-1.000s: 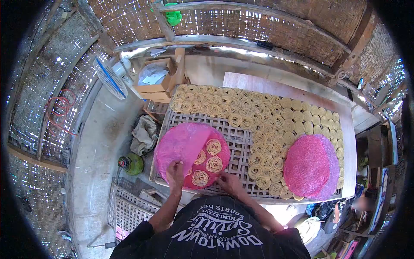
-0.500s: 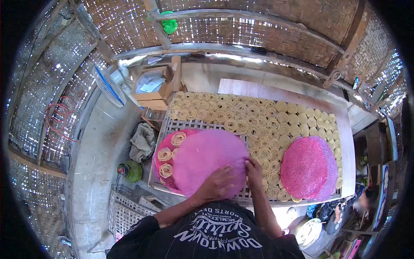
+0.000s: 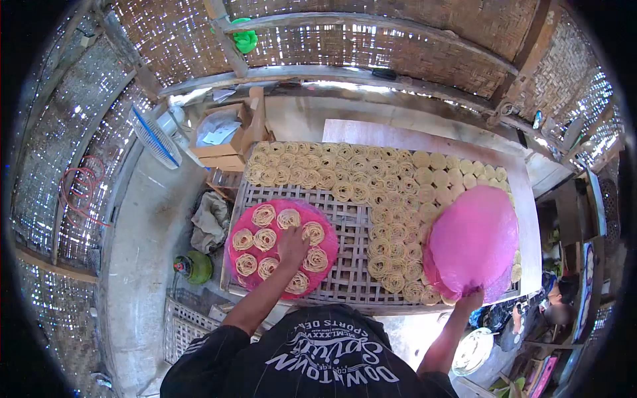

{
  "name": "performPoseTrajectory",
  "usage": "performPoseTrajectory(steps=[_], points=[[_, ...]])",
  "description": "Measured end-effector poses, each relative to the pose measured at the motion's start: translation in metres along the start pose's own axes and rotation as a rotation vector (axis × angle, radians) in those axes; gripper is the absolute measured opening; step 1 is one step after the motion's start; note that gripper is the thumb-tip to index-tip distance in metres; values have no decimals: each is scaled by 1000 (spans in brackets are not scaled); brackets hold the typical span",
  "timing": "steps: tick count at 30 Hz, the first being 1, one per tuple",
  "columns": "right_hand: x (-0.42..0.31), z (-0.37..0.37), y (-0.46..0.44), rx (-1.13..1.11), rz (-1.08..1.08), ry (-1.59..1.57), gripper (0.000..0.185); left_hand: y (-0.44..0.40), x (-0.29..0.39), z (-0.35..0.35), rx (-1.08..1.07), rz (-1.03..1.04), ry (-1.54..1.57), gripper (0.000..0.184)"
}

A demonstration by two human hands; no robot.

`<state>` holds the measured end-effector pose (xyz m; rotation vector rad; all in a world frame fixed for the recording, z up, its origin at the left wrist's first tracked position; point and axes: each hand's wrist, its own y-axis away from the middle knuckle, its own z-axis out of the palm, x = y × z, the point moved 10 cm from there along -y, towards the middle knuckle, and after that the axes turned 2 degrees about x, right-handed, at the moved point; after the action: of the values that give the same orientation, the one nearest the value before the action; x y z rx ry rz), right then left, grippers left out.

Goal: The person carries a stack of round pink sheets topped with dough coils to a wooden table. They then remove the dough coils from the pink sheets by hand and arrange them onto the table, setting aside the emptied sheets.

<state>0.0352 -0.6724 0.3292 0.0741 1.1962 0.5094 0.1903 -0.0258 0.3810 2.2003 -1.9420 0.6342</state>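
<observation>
My right hand [image 3: 472, 298] grips the near edge of a round pink mesh sheet [image 3: 472, 232], which is over the pink pile at the table's right and blurred by motion. My left hand [image 3: 292, 251] is over another round pink sheet [image 3: 324, 273], at the left end of the table. Several pale yellow noodle nests [image 3: 265, 239] are spread on that sheet, and one noodle nest [image 3: 313, 232] is right beside my left fingertips. The left fingers are bent downward and partly hidden, so whether they hold anything is unclear.
Rows of noodle nests [image 3: 391, 232] cover the back and right of a woven slatted rack [image 3: 348, 259]. Behind stands a cardboard box [image 3: 229, 149], with a fan [image 3: 156, 136] at left. A green gas cylinder [image 3: 196, 266] is on the floor. A person [image 3: 511, 331] is at lower right.
The upper pink sheet has come off the left stack and moved right with my right hand, onto the right pile. Noodle nests beneath are now uncovered. My left hand has shifted left over them.
</observation>
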Motion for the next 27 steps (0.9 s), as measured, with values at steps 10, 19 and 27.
performPoseTrajectory(steps=[10, 19, 27], points=[[-24, -30, 47, 235, -1026, 466, 42, -30, -12, 41, 14, -144, 105, 35], [153, 149, 275, -1000, 194, 769, 32, 8, 70, -1, 58, 166, 426, 29], [216, 113, 263, -872, 504, 662, 34, 92, 148, -37, -162, 710, 575, 35]])
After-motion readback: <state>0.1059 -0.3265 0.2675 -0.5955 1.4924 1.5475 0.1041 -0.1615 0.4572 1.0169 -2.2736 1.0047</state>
